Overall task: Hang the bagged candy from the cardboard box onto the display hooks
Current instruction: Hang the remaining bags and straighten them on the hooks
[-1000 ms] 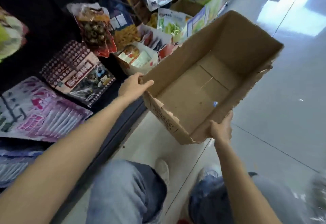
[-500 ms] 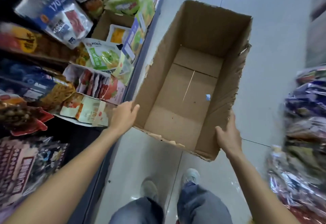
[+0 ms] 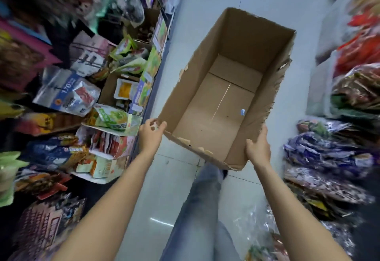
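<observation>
Both arms reach forward — the left hand (image 3: 150, 135) grips the cardboard box (image 3: 224, 88) at its near-left corner, the right hand (image 3: 258, 147) clasps its near-right corner.

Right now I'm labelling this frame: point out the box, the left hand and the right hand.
box (image 3: 207, 121): head view, bare inside floor.
left hand (image 3: 150, 135): head view, back of hand.
right hand (image 3: 258, 147): head view, back of hand.

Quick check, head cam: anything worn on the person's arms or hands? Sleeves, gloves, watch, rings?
Nothing visible. Both forearms are bare for as far as the frame shows, with no sleeve edge in view. The left hand and right hand have no gloves, and no watch, wristband or ring shows. Blue-grey jeans are visible below.
</observation>
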`<state>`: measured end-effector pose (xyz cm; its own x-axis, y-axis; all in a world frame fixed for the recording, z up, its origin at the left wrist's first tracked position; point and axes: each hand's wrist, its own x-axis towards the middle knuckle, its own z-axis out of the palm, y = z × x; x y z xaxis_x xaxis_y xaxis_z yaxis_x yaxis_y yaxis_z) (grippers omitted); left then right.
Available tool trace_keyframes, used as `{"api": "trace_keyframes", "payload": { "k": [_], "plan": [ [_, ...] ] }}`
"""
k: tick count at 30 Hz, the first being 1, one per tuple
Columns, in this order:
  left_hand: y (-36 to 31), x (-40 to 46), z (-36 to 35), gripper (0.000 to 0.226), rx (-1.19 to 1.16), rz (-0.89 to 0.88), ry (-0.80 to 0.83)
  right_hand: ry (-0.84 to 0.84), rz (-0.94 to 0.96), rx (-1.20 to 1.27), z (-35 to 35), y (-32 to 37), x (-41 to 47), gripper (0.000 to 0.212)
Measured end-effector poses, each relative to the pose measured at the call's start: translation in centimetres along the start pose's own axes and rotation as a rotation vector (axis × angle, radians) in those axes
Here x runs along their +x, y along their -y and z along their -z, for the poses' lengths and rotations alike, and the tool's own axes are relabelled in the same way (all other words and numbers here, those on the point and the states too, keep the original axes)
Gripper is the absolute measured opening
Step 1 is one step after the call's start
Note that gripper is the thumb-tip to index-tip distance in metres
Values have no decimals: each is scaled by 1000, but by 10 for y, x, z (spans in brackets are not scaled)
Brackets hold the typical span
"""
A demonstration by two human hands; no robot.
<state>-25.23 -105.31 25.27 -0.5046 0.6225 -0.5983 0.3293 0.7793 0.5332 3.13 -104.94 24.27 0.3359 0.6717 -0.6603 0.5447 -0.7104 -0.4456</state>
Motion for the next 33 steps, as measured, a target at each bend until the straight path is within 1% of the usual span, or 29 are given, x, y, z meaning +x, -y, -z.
{"api": "trace_keyframes", "payload": {
  "k": [2, 3, 4, 5, 8, 11, 16, 19, 20, 22, 25, 27, 29, 31, 33],
  "plan": [
    [-39, 8, -12, 57, -287, 205, 21, -28, -24, -34, 17, 36, 26, 71],
    [-62, 12, -19, 64, -426, 293, 69, -43, -39, -36, 23, 53, 39, 70],
    [-87, 15, -26, 71, -536, 353, 129, -51, -47, -34, 30, 72, 53, 70],
    [-112, 19, -34, 78, -594, 392, 182, -53, -55, -39, 38, 91, 67, 70],
    [-189, 45, -64, 100, -626, 394, 256, -68, -56, -49, 68, 149, 114, 70],
    [-259, 81, -89, 113, -611, 398, 231, -63, -55, -47, 99, 204, 160, 71],
    [-361, 159, -113, 105, -501, 345, 114, 26, -18, 6, 141, 301, 244, 72],
    [-420, 225, -123, 97, -508, 304, 87, 129, -6, 62, 153, 357, 326, 81],
    [-437, 246, -128, 95, -508, 319, 69, 175, -8, 89, 157, 375, 353, 85],
    [-472, 289, -139, 91, -493, 370, 54, 263, -42, 137, 163, 412, 410, 85],
    [-512, 351, -156, 100, -556, 448, 23, 339, -68, 174, 170, 471, 480, 82],
    [-542, 390, -163, 101, -603, 478, 27, 392, -96, 178, 166, 506, 528, 84],
    [-566, 431, -173, 97, -629, 474, -2, 407, -91, 185, 155, 535, 570, 86],
    [-578, 476, -189, 95, -610, 468, -15, 421, -78, 224, 138, 555, 614, 86],
    [-590, 526, -203, 98, -590, 452, -38, 446, -69, 245, 121, 575, 659, 88]
  ]
}}
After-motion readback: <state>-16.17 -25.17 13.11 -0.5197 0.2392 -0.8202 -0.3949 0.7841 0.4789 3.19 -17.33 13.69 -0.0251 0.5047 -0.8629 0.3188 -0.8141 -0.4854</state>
